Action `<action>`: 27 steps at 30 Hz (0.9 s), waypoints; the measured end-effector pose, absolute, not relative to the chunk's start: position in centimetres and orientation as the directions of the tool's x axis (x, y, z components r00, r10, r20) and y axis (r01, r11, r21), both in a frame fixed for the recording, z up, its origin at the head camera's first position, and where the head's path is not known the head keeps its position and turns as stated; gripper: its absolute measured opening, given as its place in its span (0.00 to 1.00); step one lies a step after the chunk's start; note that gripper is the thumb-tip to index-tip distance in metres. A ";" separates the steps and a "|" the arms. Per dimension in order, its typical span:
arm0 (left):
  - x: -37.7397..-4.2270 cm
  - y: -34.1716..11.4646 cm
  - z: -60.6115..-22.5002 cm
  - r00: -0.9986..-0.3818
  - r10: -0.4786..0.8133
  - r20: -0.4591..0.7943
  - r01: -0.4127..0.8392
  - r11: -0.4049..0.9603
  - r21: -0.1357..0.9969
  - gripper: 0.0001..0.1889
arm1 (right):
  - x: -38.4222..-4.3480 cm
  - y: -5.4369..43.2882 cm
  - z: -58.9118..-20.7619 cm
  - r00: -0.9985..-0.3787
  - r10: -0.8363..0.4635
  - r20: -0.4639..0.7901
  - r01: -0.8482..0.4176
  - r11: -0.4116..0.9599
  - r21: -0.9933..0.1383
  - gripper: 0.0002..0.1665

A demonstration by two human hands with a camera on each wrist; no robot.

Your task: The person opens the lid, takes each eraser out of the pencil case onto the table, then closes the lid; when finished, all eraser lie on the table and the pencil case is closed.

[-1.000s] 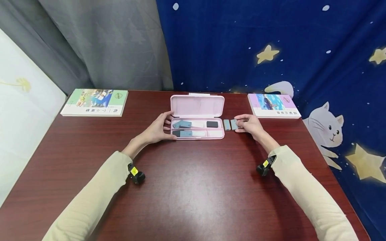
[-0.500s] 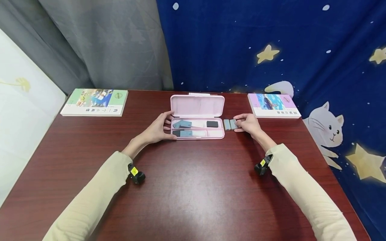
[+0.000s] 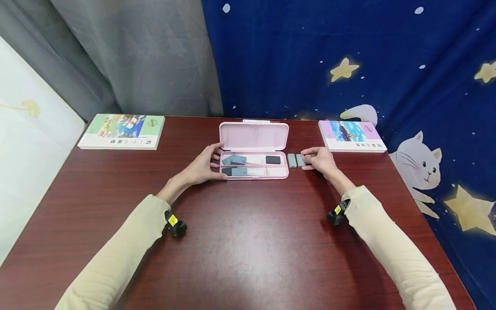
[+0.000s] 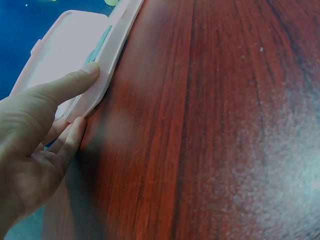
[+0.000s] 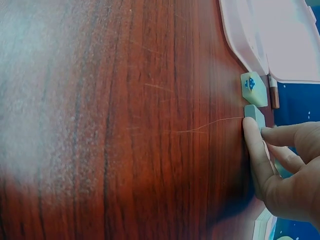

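A pink pencil case lies open near the table's back edge, its lid tipped back. My left hand grips the case's left end, the thumb on the front rim and the fingers round the side. To the right of the case lie two small grey-blue blocks that look like erasers. The nearer eraser stands by itself beside the case, with a blue print on its side in the right wrist view. My right hand pinches the farther eraser between thumb and fingers, down at the table.
Inside the case are blue-grey pieces, a black block and white pieces. A green book lies at the back left, a purple-covered book at the back right. Curtains hang behind the table.
The right wrist has shifted slightly left. The eraser in the right fingers slid close to the other one, then back a little. My left hand and the case have stayed in place.
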State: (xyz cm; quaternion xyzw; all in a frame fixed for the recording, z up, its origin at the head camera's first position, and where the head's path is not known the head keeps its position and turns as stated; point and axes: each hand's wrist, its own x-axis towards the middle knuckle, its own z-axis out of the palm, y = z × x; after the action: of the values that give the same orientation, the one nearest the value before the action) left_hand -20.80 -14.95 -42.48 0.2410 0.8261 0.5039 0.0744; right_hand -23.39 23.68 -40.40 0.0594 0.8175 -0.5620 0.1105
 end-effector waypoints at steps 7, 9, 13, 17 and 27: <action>-20.8 -15.0 -42.5 -0.876 0.468 0.113 0.320 0.391 0.863 0.55 | -23.6 23.9 -40.6 -0.967 -0.038 -0.251 0.222 0.357 -0.908 0.17; -20.8 -14.9 -42.4 -0.877 0.467 0.113 0.320 0.391 0.863 0.55 | -23.7 24.1 -40.7 -0.964 -0.035 -0.264 0.237 0.341 -0.910 0.17; -20.8 -14.9 -42.4 -0.876 0.469 0.113 0.323 0.397 0.859 0.55 | -23.8 24.5 -40.9 -0.959 -0.042 -0.281 0.255 0.307 -0.917 0.17; -20.8 -14.9 -42.3 -0.876 0.470 0.112 0.324 0.401 0.857 0.54 | -23.7 24.5 -40.7 -0.964 -0.052 -0.259 0.229 0.324 -0.918 0.17; -20.9 -14.9 -42.4 -0.881 0.462 0.105 0.319 0.414 0.853 0.55 | -23.3 23.8 -38.9 -0.978 -0.042 -0.206 0.177 0.363 -0.915 0.18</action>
State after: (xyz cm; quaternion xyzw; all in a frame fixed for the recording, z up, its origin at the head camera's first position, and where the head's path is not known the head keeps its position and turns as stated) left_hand -20.86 -14.87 -42.39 0.2331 0.8376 0.4886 0.0734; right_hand -23.32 23.82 -38.90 0.0411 0.8199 -0.5628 0.0972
